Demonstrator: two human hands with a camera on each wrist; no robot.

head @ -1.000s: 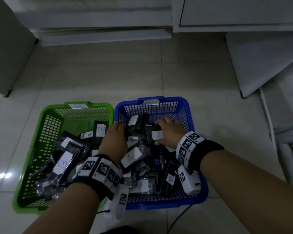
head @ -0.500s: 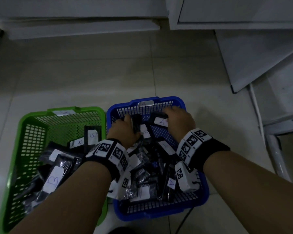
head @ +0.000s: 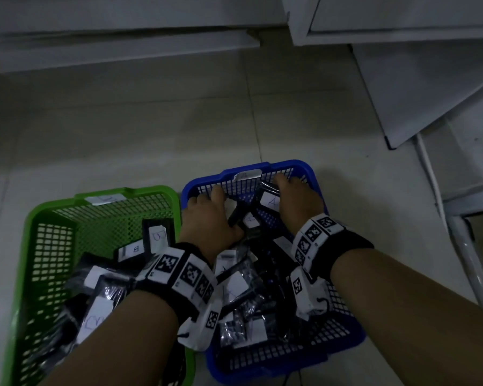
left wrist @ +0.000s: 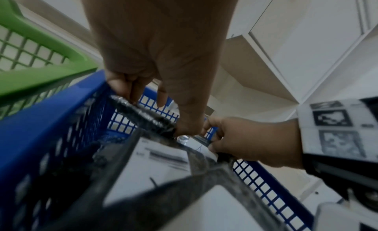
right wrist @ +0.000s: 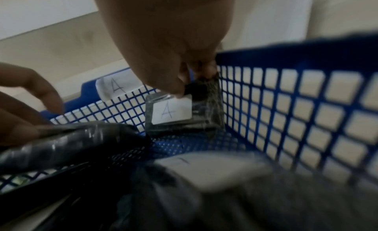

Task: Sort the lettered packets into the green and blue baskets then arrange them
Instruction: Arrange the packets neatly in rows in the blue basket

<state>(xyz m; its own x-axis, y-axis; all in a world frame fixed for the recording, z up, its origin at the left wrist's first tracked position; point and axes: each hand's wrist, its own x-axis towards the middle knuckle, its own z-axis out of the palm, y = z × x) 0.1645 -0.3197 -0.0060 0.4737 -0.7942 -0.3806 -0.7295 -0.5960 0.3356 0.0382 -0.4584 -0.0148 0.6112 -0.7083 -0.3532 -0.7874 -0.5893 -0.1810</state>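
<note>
Nearest the person, inside the blue basket (head: 343, 334), loose lettered packets (head: 236, 286) are lying in a jumble. Further in, the left hand (head: 207, 221) is curling round a dark packet (left wrist: 143, 114) toward the basket's far left, thumb and fingers closing on its edge. At the basket's far right corner, the right hand (head: 297, 197) is pinching the upright A packet (right wrist: 171, 112) by its top edge, standing it against the mesh wall. These packets are looking light, floppy and slick in their clear film, so gripping an edge near the stiff white label is probably giving the surest hold; squeezing the middle would likely crumple them. Left of the blue basket, the green basket (head: 53, 210) is holding the B packets (head: 156, 236). Beyond both baskets, pale floor tiles (head: 165, 129) are running toward white cabinets (head: 402, 20).
</note>
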